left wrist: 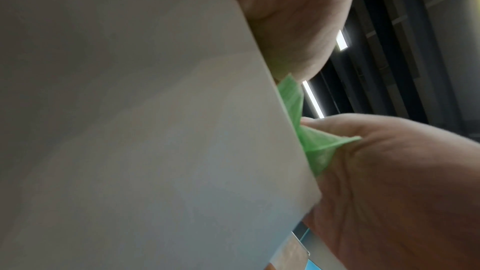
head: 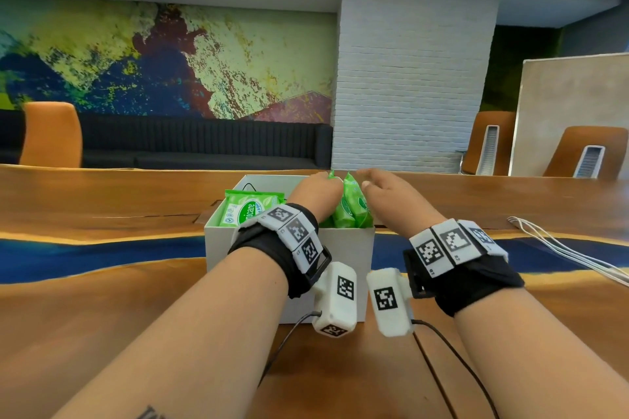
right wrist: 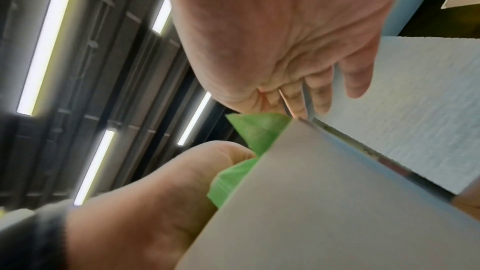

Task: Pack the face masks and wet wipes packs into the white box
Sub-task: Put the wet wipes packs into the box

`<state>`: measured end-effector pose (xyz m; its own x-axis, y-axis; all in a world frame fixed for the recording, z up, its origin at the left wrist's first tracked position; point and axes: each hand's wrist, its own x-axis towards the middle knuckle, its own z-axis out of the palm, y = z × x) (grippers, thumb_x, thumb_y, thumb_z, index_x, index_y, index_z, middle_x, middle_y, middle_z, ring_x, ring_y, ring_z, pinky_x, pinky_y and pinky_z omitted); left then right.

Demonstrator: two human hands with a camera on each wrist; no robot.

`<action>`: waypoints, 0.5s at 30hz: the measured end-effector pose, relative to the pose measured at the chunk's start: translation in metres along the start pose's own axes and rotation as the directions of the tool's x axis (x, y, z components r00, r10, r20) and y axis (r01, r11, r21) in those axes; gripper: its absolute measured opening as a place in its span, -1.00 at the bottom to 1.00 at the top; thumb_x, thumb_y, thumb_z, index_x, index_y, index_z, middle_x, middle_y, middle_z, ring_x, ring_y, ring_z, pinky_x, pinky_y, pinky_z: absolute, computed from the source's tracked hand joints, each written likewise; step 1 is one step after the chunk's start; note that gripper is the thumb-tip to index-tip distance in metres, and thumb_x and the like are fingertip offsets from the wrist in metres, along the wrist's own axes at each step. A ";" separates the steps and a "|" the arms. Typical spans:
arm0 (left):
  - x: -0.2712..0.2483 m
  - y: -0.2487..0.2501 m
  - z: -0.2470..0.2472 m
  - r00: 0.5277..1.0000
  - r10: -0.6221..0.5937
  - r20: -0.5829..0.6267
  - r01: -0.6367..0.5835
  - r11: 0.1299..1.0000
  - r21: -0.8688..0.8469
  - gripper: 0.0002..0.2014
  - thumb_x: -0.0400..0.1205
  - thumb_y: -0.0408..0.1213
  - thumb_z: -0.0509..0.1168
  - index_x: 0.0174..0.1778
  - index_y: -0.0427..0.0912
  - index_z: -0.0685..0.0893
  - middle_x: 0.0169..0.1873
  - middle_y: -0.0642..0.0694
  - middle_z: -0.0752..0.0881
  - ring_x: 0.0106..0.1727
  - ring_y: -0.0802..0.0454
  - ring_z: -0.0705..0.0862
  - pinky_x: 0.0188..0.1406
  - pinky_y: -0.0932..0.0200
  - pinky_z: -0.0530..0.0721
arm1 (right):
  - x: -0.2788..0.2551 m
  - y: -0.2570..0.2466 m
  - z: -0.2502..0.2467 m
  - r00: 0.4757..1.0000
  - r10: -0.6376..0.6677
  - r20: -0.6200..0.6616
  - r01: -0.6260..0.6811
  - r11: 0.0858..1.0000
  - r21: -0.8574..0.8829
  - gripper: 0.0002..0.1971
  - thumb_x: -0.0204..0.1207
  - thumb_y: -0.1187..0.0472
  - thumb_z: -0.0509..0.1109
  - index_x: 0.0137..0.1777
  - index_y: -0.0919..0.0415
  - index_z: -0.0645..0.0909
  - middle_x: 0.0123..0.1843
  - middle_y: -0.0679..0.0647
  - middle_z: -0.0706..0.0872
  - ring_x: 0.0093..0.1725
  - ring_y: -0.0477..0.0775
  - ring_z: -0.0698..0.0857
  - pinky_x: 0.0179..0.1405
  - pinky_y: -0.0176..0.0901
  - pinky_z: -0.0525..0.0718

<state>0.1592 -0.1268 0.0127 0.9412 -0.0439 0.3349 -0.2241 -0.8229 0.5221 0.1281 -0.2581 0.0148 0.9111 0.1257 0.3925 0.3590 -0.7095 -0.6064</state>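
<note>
The white box [head: 238, 248] stands on the wooden table [head: 102, 299] right in front of me. One green wet wipes pack [head: 245, 211] leans inside at its left. More green packs [head: 350, 211] stand upright in the right half and stick out above the rim. My left hand [head: 316, 192] grips their top edge from the left. My right hand [head: 384, 190] meets them from the right. In the left wrist view the right hand [left wrist: 389, 171] pinches a crumpled corner of a green pack [left wrist: 311, 142] beside the box wall [left wrist: 155, 130]. No face mask shows.
White cables [head: 561, 248] lie on the table to the right. A thin black loop [head: 250, 185] shows against the box's far inner wall. Orange chairs [head: 51, 133] and a dark sofa [head: 204, 143] stand beyond the table's far edge.
</note>
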 end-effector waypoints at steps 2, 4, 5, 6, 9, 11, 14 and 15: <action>0.001 0.002 0.000 1.000 0.031 0.005 -0.031 0.994 0.108 -0.68 0.71 -0.49 0.09 0.37 -0.41 0.53 0.35 -0.34 0.56 0.39 -0.24 0.53 0.32 0.03 0.47 | 0.007 -0.006 0.003 0.989 0.014 0.148 -0.004 0.997 -0.072 -0.54 0.73 0.25 0.00 0.62 0.17 0.23 0.65 0.09 0.23 0.61 0.05 0.25 0.45 -0.22 0.24; 0.006 0.001 -0.001 0.998 0.057 0.024 -0.061 0.968 0.244 -0.67 0.72 -0.46 0.11 0.40 -0.40 0.51 0.36 -0.33 0.56 0.40 -0.23 0.53 0.32 0.05 0.47 | 0.014 -0.011 0.008 0.957 0.032 0.287 0.010 0.990 -0.143 -0.51 0.73 0.31 -0.03 0.66 0.23 0.09 0.71 0.12 0.04 0.67 0.08 0.08 0.49 -0.28 0.12; 0.007 0.001 -0.002 0.997 0.068 0.034 -0.075 0.953 0.294 -0.67 0.72 -0.44 0.12 0.41 -0.39 0.51 0.37 -0.31 0.56 0.40 -0.22 0.54 0.32 0.06 0.48 | 0.017 -0.012 0.009 0.943 0.053 0.329 0.009 0.983 -0.186 -0.50 0.74 0.31 -0.05 0.67 0.25 0.02 0.71 0.13 -0.04 0.67 0.09 0.04 0.48 -0.28 0.10; 0.008 0.001 -0.002 0.997 0.068 0.037 -0.076 0.947 0.312 -0.67 0.73 -0.43 0.13 0.41 -0.39 0.51 0.37 -0.30 0.57 0.40 -0.21 0.54 0.31 0.07 0.48 | 0.018 -0.013 0.010 0.933 0.083 0.349 0.001 0.972 -0.234 -0.48 0.75 0.30 -0.06 0.68 0.24 -0.05 0.71 0.13 -0.12 0.68 0.11 0.03 0.48 -0.27 0.10; 0.011 -0.002 0.001 0.994 0.090 0.058 -0.104 0.941 0.321 -0.69 0.72 -0.42 0.12 0.37 -0.39 0.55 0.34 -0.29 0.59 0.38 -0.19 0.55 0.31 0.08 0.48 | 0.018 -0.007 0.016 0.930 0.088 0.357 0.003 0.969 -0.248 -0.46 0.74 0.31 -0.05 0.67 0.28 -0.12 0.71 0.18 -0.16 0.69 0.14 -0.05 0.56 -0.18 0.01; 0.011 -0.004 0.003 0.993 0.118 0.033 -0.122 0.950 0.287 -0.70 0.73 -0.41 0.11 0.34 -0.38 0.57 0.34 -0.27 0.60 0.39 -0.17 0.54 0.33 0.09 0.47 | 0.014 -0.002 0.020 0.929 0.087 0.359 -0.004 0.974 -0.225 -0.46 0.74 0.32 -0.06 0.67 0.29 -0.16 0.71 0.19 -0.19 0.69 0.13 -0.11 0.58 -0.16 -0.05; 0.008 -0.004 0.002 0.993 0.113 0.039 -0.119 0.956 0.270 -0.69 0.73 -0.41 0.11 0.36 -0.38 0.56 0.37 -0.27 0.56 0.43 -0.16 0.50 0.36 0.11 0.43 | 0.014 -0.001 0.022 0.917 0.139 0.374 -0.049 0.969 -0.240 -0.46 0.77 0.25 -0.11 0.67 0.21 -0.23 0.69 0.14 -0.29 0.69 0.08 -0.18 0.58 -0.19 -0.11; 0.007 -0.004 0.002 0.993 0.112 0.047 -0.120 0.954 0.276 -0.69 0.73 -0.42 0.10 0.37 -0.39 0.55 0.39 -0.28 0.55 0.43 -0.17 0.50 0.37 0.11 0.43 | 0.014 -0.002 0.021 0.913 0.146 0.382 -0.055 0.970 -0.239 -0.46 0.77 0.24 -0.11 0.67 0.21 -0.23 0.69 0.13 -0.30 0.68 0.07 -0.18 0.58 -0.19 -0.12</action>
<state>0.1676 -0.1249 0.0111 0.9212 -0.1622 0.3535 -0.2574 -0.9357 0.2414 0.1446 -0.2399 0.0068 0.9610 0.2764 0.0056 0.2500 -0.8602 -0.4444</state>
